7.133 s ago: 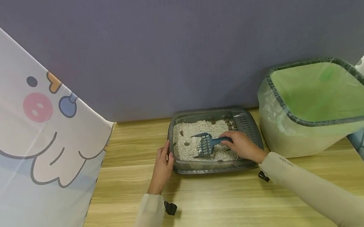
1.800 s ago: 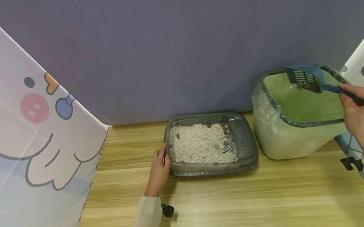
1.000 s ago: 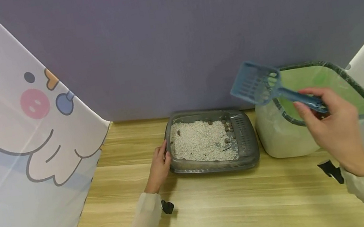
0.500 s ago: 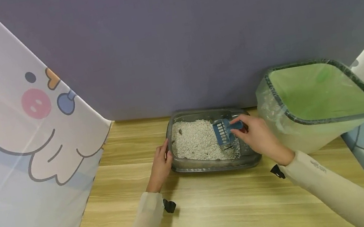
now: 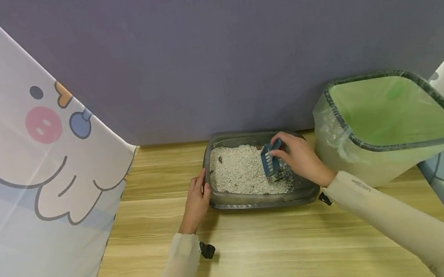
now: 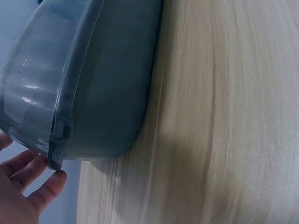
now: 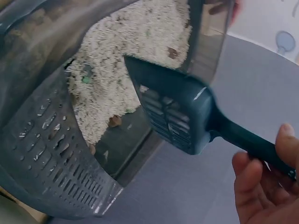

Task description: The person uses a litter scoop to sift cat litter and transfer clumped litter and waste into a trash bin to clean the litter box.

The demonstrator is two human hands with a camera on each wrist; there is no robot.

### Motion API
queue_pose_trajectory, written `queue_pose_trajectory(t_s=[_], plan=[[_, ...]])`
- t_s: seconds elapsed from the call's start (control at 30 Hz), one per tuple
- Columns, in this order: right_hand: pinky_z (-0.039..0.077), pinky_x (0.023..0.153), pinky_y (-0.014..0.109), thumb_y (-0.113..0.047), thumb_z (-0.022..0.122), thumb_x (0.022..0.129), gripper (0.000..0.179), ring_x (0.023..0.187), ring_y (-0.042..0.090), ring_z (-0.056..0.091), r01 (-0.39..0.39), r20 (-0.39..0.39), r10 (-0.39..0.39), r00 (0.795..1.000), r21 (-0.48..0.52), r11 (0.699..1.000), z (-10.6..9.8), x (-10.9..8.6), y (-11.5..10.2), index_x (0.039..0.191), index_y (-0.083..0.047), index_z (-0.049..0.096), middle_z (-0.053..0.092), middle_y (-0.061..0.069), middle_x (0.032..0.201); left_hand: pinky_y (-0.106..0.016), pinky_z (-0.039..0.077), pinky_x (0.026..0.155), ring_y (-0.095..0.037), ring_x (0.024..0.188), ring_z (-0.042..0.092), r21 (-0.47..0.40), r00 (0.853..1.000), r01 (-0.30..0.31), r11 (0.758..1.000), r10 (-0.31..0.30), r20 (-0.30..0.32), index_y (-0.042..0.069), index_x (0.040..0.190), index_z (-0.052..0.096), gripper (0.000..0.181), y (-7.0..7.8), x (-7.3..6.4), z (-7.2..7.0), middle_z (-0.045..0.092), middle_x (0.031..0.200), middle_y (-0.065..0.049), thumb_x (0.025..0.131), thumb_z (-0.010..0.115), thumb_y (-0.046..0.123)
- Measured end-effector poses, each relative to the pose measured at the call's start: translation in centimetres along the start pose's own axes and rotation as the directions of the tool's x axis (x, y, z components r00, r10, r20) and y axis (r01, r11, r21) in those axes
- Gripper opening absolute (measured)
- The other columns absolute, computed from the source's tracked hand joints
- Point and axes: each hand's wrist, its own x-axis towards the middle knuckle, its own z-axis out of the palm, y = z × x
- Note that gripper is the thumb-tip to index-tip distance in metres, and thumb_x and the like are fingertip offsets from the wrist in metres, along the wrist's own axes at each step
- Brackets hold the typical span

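A grey litter box (image 5: 254, 201) on the wooden surface holds pale granular litter (image 5: 238, 170) with a few brown clumps. My left hand (image 5: 195, 204) holds its left end; in the left wrist view, the fingertips (image 6: 35, 163) and thumb lie on either side of the rim's projecting tab. My right hand (image 5: 297, 157) grips the handle of a blue-green slotted litter scoop (image 5: 268, 161). Its blade stands steeply over the right part of the litter, edge down. In the right wrist view, the scoop (image 7: 175, 107) overlaps the box's far wall, and brown clumps (image 7: 115, 121) show beside it.
Close to the right of the box stands a bin (image 5: 360, 174) with a translucent green liner folded over its dark rim. A slotted grate (image 7: 60, 149) covers the box's right end. A purple-grey partition (image 5: 207, 52) rises directly behind, and printed panels (image 5: 31, 155) flank both sides.
The scoop, with brown clumps in it over the bin 1.8 s ago, has come back left to the litter box and tilted steeper. My left hand has stayed at the box's left end.
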Motion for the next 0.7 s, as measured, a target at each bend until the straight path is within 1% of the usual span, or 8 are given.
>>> queue_pose_trajectory(t_s=[0.13,0.2,0.3,0.43,0.57,0.7], plan=[[0.040,0.053,0.034,-0.025,0.063,0.090,0.025,0.060,0.013,0.050,0.008,-0.009,-0.008,1.000,-0.010,1.000,0.4,0.7,0.3,0.108,-0.009,0.056,0.057,0.000,0.082,-0.036,0.040,0.067,-0.020,0.077,0.045,0.000,1.000,-0.002,1.000,0.002,0.006,0.012,0.150,0.028,0.051,-0.1,0.0,0.0,0.046,0.123,-0.013,0.102,0.038,0.024],[0.039,0.053,0.034,-0.026,0.061,0.092,0.023,0.059,0.013,0.048,0.015,0.012,-0.015,1.000,-0.015,1.000,0.6,1.2,0.4,0.108,-0.011,0.055,0.057,0.002,0.081,-0.036,0.040,0.067,-0.020,0.078,0.044,-0.001,1.000,0.001,1.000,-0.001,0.007,0.012,0.150,0.028,0.050,-0.1,0.0,-0.1,0.046,0.123,-0.013,0.102,0.038,0.024],[0.037,0.054,0.035,-0.025,0.056,0.095,0.019,0.057,0.016,0.044,0.023,0.097,-0.021,0.995,-0.017,1.000,0.7,2.0,0.4,0.109,-0.013,0.054,0.055,0.004,0.080,-0.036,0.039,0.066,-0.019,0.076,0.043,0.003,1.000,0.016,1.000,-0.016,0.011,0.015,0.151,0.027,0.050,0.1,-0.1,-0.1,0.045,0.124,-0.011,0.102,0.037,0.026],[0.038,0.058,0.036,-0.024,0.055,0.095,0.014,0.064,0.018,0.045,0.031,0.217,-0.029,0.976,-0.004,1.000,1.1,2.8,0.2,0.106,-0.015,0.053,0.054,0.003,0.086,-0.035,0.038,0.065,-0.018,0.076,0.043,0.012,1.000,0.028,1.000,-0.028,0.013,0.018,0.151,0.026,0.051,0.0,-0.1,-0.1,0.045,0.124,-0.009,0.103,0.036,0.028],[0.038,0.062,0.034,-0.024,0.057,0.094,0.011,0.071,0.017,0.046,0.053,0.256,-0.044,0.966,-0.027,0.998,1.8,3.4,0.2,0.097,-0.016,0.050,0.050,0.001,0.090,-0.037,0.039,0.066,-0.019,0.076,0.044,0.012,1.000,-0.003,1.000,0.003,-0.002,0.014,0.151,0.028,0.051,-0.1,-0.1,0.0,0.045,0.123,-0.012,0.102,0.034,0.029],[0.035,0.062,0.035,-0.022,0.057,0.094,0.013,0.067,0.018,0.041,0.070,0.268,-0.053,0.962,-0.055,0.996,2.3,3.6,0.1,0.092,-0.016,0.046,0.047,0.001,0.086,-0.036,0.038,0.065,-0.019,0.076,0.043,0.030,0.999,-0.042,0.999,0.042,-0.017,0.010,0.150,0.029,0.051,-0.3,-0.1,0.1,0.046,0.120,-0.014,0.102,0.033,0.029]])
